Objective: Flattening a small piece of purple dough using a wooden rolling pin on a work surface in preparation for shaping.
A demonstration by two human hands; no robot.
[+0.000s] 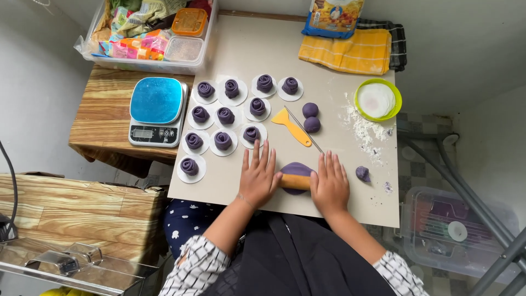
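Head view: both hands lie flat, fingers spread, palms down on a wooden rolling pin (296, 181) at the near edge of the beige table (329, 60). Left hand (258, 178) presses the pin's left end, right hand (330, 185) the right end; neither pinches anything. Under the pin, btwn the hands, sits a flattened piece of purple dough (296, 169), partly rolled out.

Left of the hands: twelve purple dough rosettes (225, 115), each on its own white paper round, in rough rows. Just beyond the flat piece lie a yellow plastic scraper (290, 125) and a thin metal skewer (303, 129), w/ two purple dough balls (310, 117) beside them. A small dough lump (362, 174) lies right of the right hand, near scattered flour (362, 129).

Containers: green bowl (378, 100) at right holds a stack of white paper rounds. Clear plastic bin (149, 34) at top left holds coloured packets, cloth, plus an orange-lidded box and a clear box. Another clear lidded bin (455, 230) is on the floor at right; contents hard to tell.

Blue-topped kitchen scale (156, 109) sits on a wooden stand at left. Yellow towel (347, 51) and a flour bag (333, 16) at the far edge.
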